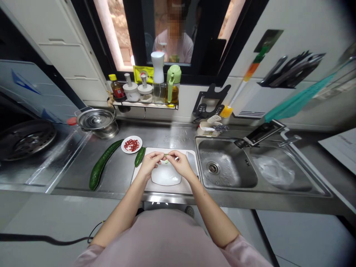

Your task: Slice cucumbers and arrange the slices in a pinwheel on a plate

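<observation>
Both hands meet above a white plate (166, 177) that lies on a pale cutting board (155, 190). My left hand (151, 162) and my right hand (178, 162) pinch a small, thin green piece (166, 156) between their fingertips; it looks like cucumber slice, though the fingers cover much of it. Just below the fingers, another light green bit (167, 161) shows over the plate. A knife blade (191, 159) rests on the board's right side, partly behind my right wrist. Left of the board lies a short cucumber piece (139, 157).
A long whole cucumber (104, 165) lies further left, near a small white dish (139, 141) of chopped red pieces. A lidded steel pot (100, 124) stands behind it. The sink (226, 167) is on the right. Seasoning bottles fill a wire rack (147, 105) beneath the window.
</observation>
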`<state>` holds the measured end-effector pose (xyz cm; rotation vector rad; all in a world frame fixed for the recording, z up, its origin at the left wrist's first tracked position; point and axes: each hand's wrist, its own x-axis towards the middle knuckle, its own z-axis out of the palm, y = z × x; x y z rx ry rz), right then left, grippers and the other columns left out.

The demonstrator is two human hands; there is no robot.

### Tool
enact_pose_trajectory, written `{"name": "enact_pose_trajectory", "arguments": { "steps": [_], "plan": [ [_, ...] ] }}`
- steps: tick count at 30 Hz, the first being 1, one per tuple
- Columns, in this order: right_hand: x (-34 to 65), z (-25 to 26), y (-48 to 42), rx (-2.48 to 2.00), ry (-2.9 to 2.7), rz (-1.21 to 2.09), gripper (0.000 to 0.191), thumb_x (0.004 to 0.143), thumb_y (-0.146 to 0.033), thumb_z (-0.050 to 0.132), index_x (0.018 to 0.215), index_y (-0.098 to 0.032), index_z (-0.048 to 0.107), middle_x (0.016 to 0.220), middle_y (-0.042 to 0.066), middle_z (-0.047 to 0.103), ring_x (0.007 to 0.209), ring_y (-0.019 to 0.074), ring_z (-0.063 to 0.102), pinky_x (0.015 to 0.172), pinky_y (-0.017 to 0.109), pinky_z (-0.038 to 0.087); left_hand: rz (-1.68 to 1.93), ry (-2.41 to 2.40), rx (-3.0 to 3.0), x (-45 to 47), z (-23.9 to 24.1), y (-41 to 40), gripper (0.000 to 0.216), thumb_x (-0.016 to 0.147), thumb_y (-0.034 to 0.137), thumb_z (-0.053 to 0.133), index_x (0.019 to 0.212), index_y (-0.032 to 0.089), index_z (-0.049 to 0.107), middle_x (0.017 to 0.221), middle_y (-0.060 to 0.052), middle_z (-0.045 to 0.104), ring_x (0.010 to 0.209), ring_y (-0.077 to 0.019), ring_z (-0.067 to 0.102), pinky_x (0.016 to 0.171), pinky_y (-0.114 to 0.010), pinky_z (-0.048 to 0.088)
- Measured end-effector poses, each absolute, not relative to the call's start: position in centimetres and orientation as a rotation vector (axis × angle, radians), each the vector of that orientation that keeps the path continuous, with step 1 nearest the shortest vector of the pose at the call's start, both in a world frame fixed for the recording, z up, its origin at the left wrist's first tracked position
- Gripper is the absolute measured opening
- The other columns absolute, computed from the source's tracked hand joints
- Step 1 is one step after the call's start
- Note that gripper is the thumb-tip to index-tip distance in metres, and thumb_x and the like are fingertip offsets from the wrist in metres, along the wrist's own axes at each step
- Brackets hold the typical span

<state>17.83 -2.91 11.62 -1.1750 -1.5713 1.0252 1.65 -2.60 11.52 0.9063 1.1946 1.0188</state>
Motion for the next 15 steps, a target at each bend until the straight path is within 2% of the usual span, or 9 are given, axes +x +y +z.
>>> {"name": "enact_pose_trajectory", "arguments": {
  "steps": [8,15],
  "plan": [
    [17.7,12.05,-2.79,-1.156,-1.515,1.106,0.025,0.079,-0.043,0.062,0.073,-0.019,0.064,0.075,0.003,0.067,0.071,0.0147,0.056,0.069,0.028,0.043,1.097,1.218,0.996,1.71,11.37,-2.47,0.038,0.062,0.05,0.076,0.075,0.014,0.07,0.069,-0.004,0.067,0.056,-0.0084,0.047,0.048,-0.019,0.032],
    [17.52,11.77,-2.48,-1.165,-1.401,1.255,0.031,0.076,-0.049,0.063,0.07,-0.019,0.062,0.069,0.002,0.064,0.066,0.0137,0.056,0.065,0.026,0.044,1.063,1.176,1.01,1.85,11.57,-2.81,0.044,0.057,0.05,0.079,0.082,0.015,0.069,0.067,-0.002,0.064,0.056,-0.0085,0.049,0.047,-0.019,0.033]
  ]
}}
